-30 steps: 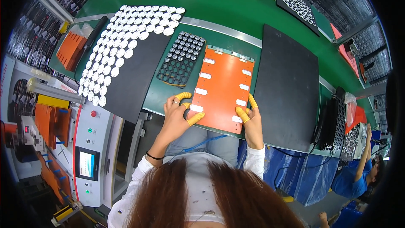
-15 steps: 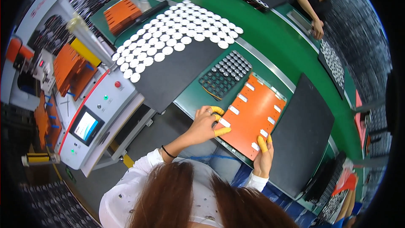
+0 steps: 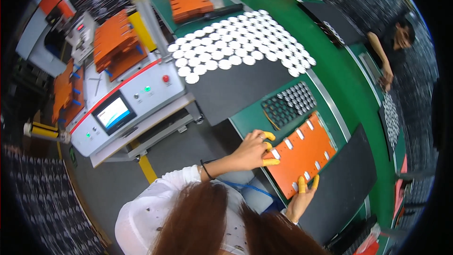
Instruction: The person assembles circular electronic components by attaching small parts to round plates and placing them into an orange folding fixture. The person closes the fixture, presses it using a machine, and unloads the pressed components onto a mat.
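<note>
In front of me, an orange plate (image 3: 304, 153) lies at a slant on the green table, with several small white pieces along its two long edges. My left hand (image 3: 250, 153), yellow covers on its fingertips, grips the plate's near left corner beside a white piece (image 3: 275, 154). At the near right edge, my right hand (image 3: 302, 201) has its covered thumb and finger closed on the plate's rim beside another white piece (image 3: 295, 187). Just beyond the plate sits a black tray (image 3: 278, 112) with rows of round pockets, many holding shiny round parts.
Many white discs (image 3: 226, 63) cover the far part of a black mat (image 3: 222, 94). Another black mat (image 3: 342, 184) lies right of the plate. To the left stands a machine with a screen (image 3: 113, 112) and orange fixtures (image 3: 118, 40). A co-worker (image 3: 389, 52) is across the table.
The whole view has swung, so the surroundings appear farther right and lower. Both hands stay at the orange plate; my right fingertips are a little farther apart.
</note>
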Demonstrator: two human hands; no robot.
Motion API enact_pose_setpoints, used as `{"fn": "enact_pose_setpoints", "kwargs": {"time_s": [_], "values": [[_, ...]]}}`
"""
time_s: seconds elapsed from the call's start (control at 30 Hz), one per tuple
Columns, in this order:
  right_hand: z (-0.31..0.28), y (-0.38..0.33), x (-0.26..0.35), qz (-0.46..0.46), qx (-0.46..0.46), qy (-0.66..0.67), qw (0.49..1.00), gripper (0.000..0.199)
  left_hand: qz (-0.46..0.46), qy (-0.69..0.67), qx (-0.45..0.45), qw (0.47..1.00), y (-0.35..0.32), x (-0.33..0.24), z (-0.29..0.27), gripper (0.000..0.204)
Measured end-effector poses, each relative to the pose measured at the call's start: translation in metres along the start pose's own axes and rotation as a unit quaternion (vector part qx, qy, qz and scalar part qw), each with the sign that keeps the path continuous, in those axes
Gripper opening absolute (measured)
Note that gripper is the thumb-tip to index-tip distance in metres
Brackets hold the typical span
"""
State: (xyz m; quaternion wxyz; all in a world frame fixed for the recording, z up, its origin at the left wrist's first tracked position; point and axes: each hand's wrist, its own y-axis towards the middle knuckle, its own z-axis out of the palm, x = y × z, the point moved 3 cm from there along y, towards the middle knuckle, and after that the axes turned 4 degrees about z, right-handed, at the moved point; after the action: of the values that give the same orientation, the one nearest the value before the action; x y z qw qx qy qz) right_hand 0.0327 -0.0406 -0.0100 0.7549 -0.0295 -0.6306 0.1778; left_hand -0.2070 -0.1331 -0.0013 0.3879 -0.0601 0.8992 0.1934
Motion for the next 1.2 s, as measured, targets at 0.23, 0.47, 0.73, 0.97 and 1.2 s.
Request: {"fn": "enact_pose_setpoints", "kwargs": {"time_s": [0.23, 0.47, 0.73, 0.97, 1.2], "values": [[0.005, -0.025, 0.014, 0.029, -0.119, -0.16, 0.979, 0.063, -0.111, 0.094, -0.349, 0.926, -0.072, 0.028, -0.215, 0.029], [-0.026, -0.042, 0.053, -0.088, -0.219, -0.249, 0.939, 0.053, -0.297, 0.453, -0.575, 0.613, -0.247, 0.208, -0.512, 0.03], [0.018, -0.023, 0.098, -0.219, -0.109, -0.212, 0.946, 0.051, -0.458, 0.307, -0.321, 0.77, -0.28, 0.379, -0.661, 0.072], [-0.003, -0.027, 0.117, -0.186, -0.186, -0.206, 0.942, 0.046, -0.239, 0.181, -0.194, 0.934, 0.179, 0.402, -0.441, 0.07], [-0.031, -0.004, 0.125, -0.18, -0.123, -0.213, 0.953, 0.049, -0.061, 0.033, -0.034, 0.997, 0.429, 0.266, -0.138, 0.068]]}}
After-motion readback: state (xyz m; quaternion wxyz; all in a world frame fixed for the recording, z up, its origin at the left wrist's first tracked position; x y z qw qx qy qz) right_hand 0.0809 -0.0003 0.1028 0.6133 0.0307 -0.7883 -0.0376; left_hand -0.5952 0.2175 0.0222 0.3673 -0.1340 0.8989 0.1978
